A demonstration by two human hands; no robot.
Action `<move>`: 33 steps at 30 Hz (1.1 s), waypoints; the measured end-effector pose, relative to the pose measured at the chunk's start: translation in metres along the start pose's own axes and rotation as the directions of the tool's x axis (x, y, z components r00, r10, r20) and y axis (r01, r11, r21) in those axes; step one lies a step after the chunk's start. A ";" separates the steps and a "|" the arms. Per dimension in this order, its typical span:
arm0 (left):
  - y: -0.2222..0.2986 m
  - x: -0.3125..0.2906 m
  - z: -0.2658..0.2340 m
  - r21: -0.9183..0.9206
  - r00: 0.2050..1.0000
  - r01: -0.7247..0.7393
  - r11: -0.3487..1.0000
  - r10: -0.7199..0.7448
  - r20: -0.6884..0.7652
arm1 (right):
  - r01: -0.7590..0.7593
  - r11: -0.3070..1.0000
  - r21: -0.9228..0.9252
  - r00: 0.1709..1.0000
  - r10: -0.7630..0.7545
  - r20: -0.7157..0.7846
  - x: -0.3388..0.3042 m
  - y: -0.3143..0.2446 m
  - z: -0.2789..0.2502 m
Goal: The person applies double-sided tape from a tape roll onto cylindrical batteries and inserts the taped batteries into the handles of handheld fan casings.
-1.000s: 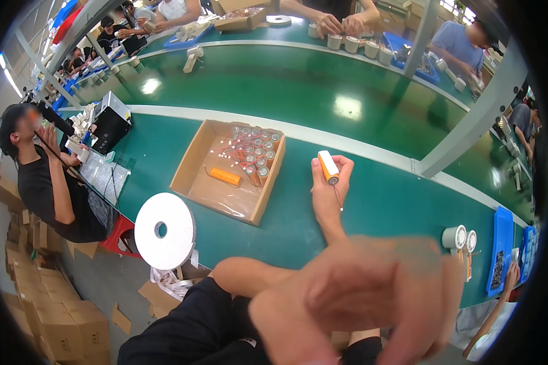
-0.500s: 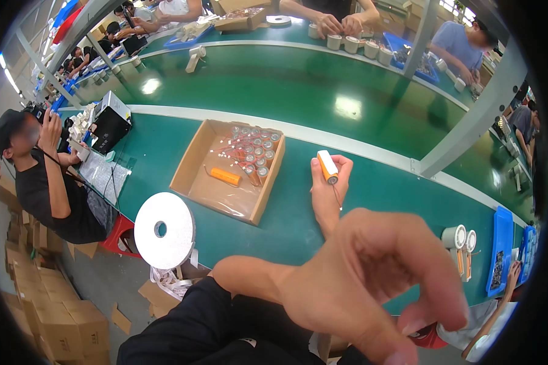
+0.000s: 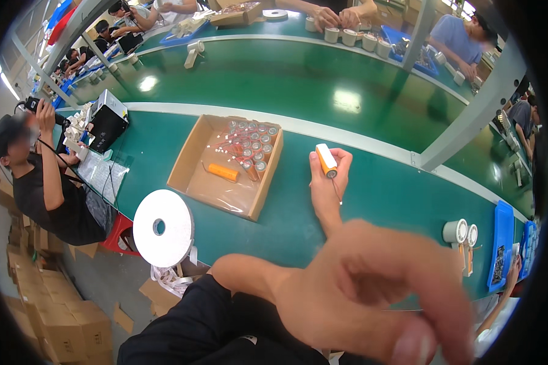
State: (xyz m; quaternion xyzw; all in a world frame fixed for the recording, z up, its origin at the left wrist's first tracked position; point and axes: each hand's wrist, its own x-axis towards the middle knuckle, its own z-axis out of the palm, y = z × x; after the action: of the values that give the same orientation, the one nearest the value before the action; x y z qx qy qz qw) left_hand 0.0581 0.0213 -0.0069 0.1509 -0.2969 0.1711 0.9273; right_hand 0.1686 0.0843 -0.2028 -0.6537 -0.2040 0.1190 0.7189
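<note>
My right hand (image 3: 329, 188) is closed around an orange cylindrical battery cell (image 3: 330, 172) with a white strip (image 3: 323, 152) along its side. A thin wire with a small connector hangs from the cell. Close to the camera, my left hand (image 3: 371, 292) reaches across from the lower left, over my right forearm. Its fingers are curved and partly blurred, the thumb apart from the bent finger, and nothing shows between them. Left of my right hand stands an open cardboard box (image 3: 259, 198). Inside, several wired cells stand upright and one orange cell (image 3: 223, 173) lies flat.
A large white tape roll (image 3: 163, 228) stands at the table's near left edge. White cylindrical parts (image 3: 455, 231) and a blue tray (image 3: 501, 243) lie at the right. A metal post (image 3: 469, 115) rises at the far right. A person (image 3: 30, 164) sits at the left; others work across the green line.
My left hand's bent finger has moved down and right, away from the thumb. My right hand holds the cell in nearly the same place. The person at the left has shifted the raised hand.
</note>
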 end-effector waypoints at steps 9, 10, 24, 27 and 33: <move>-0.010 -0.003 -0.005 0.032 0.998 -0.003 0.999 0.001 0.057 | 0.076 0.996 -0.041 0.997 -0.076 0.002 0.002 0.013 -0.003; -0.010 -0.002 -0.006 0.031 0.998 0.001 1.000 -0.003 0.055 | 0.072 0.996 -0.042 0.997 -0.072 0.001 0.002 0.014 -0.002; -0.008 -0.004 -0.008 0.038 0.998 0.036 0.999 -0.038 0.054 | 0.115 0.992 -0.058 0.993 -0.116 0.001 0.002 0.015 0.001; -0.007 -0.002 -0.009 0.045 0.997 0.040 0.998 -0.042 0.060 | 0.069 0.996 -0.064 0.998 -0.069 -0.002 0.001 0.015 -0.001; -0.009 -0.003 -0.009 0.041 0.996 0.059 0.997 -0.062 0.070 | 0.077 0.994 -0.075 0.997 -0.079 -0.021 0.003 0.012 -0.003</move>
State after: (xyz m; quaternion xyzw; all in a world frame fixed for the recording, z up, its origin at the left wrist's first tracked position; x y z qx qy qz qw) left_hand 0.0636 0.0161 -0.0170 0.1836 -0.3215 0.1434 0.9178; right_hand 0.1734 0.0839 -0.2142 -0.6730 -0.2251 0.0754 0.7005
